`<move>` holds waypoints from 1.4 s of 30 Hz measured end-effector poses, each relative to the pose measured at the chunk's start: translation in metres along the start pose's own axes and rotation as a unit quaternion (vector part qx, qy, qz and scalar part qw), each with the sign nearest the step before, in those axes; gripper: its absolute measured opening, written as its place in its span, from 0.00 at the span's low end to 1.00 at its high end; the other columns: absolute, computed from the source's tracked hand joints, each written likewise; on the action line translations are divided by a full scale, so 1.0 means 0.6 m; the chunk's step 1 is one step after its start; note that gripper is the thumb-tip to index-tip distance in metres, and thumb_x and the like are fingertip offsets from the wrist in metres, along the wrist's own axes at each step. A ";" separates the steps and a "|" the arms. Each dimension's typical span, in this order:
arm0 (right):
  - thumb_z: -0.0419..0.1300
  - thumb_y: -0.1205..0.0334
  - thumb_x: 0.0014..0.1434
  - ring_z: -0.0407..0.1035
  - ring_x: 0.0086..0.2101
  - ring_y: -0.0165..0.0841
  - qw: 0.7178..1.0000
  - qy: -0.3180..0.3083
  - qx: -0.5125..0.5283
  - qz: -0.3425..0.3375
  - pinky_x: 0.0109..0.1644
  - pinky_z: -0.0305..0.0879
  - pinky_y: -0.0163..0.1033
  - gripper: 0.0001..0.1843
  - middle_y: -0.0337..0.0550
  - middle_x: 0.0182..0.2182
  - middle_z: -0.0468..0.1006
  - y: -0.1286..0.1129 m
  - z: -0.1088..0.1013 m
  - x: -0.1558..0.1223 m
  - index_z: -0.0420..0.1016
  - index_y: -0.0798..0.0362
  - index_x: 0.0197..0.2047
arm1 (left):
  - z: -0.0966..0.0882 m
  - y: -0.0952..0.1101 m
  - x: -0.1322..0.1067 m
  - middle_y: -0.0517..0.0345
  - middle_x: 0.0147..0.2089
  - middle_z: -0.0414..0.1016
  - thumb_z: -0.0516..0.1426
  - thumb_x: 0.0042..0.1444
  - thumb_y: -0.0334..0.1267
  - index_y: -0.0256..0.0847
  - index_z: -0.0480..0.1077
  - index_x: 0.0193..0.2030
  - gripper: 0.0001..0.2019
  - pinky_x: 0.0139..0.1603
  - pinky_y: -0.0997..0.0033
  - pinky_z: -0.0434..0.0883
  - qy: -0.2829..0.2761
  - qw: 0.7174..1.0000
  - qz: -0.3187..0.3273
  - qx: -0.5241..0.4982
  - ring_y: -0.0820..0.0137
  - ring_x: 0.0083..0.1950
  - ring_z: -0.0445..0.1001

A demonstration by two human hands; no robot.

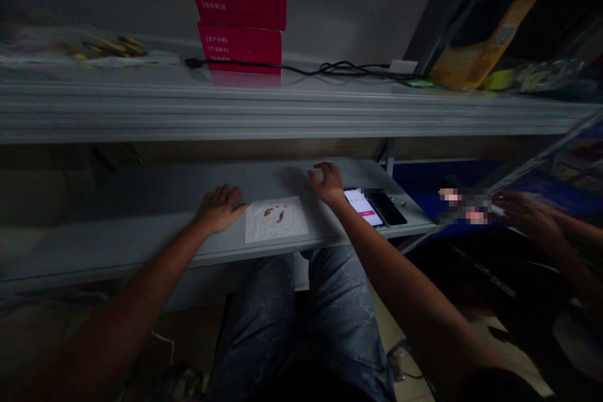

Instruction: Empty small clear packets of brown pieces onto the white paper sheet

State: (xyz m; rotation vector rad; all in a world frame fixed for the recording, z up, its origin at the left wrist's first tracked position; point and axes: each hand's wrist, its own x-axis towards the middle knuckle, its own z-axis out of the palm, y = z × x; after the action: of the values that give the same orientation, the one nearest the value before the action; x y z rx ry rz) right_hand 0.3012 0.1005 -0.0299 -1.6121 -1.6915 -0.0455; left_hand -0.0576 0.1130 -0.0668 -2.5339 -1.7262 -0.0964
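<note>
On the lower grey shelf lies a white square sheet (pixel 257 226) with a few small brownish and reddish bits (pixel 277 213) on it, too small to name. My left hand (pixel 220 208) rests flat on the shelf just left of the sheet, fingers stretched out and thumb near its edge. To the right of the sheet, my right hand (pixel 327 183) is raised a little, fingers bent and apart, with nothing seen in it. Close by that hand, a phone with a lit screen (pixel 365 208) lies beside a dark phone (pixel 391 209).
Red boxes (pixel 242 0) stand on the upper shelf (pixel 282 113), whose edge overhangs the work surface (pixel 164 201). A black cable (pixel 339 69) runs along it. A small green item (pixel 398 201) lies by the phones. Another person's hands (pixel 527 213) are at the right.
</note>
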 end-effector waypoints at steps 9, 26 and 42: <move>0.62 0.52 0.61 0.70 0.52 0.49 0.976 -0.135 -0.108 0.134 0.57 0.61 0.46 0.17 0.60 0.43 0.81 0.085 -0.024 0.037 0.82 0.58 0.39 | -0.005 0.032 -0.039 0.26 0.70 0.61 0.46 0.65 0.54 0.25 0.59 0.69 0.35 0.68 0.35 0.51 0.135 0.989 -0.057 -0.003 0.39 0.72 0.56; 0.66 0.52 0.55 0.71 0.30 0.31 0.794 -0.207 0.535 0.202 0.36 0.68 0.36 0.13 0.41 0.30 0.77 -0.101 -0.134 -0.210 0.76 0.54 0.35 | -0.114 0.252 -0.239 0.59 0.29 0.72 0.54 0.64 0.52 0.41 0.74 0.40 0.17 0.30 0.71 0.70 -0.011 0.775 -0.009 -0.632 0.67 0.29 0.72; 0.71 0.50 0.55 0.75 0.30 0.33 0.650 -0.365 0.614 0.259 0.40 0.69 0.39 0.17 0.43 0.28 0.80 -0.131 -0.079 -0.400 0.80 0.58 0.36 | 0.009 0.338 -0.306 0.60 0.25 0.69 0.54 0.63 0.57 0.42 0.68 0.31 0.20 0.24 0.72 0.64 -0.082 0.705 -0.066 -0.701 0.70 0.24 0.67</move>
State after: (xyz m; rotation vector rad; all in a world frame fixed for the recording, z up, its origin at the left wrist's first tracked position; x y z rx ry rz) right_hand 0.2302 -0.1391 -0.0902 -0.8870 -1.0650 1.8421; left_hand 0.0641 -0.1307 -0.0946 -3.1787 -2.3945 -1.9486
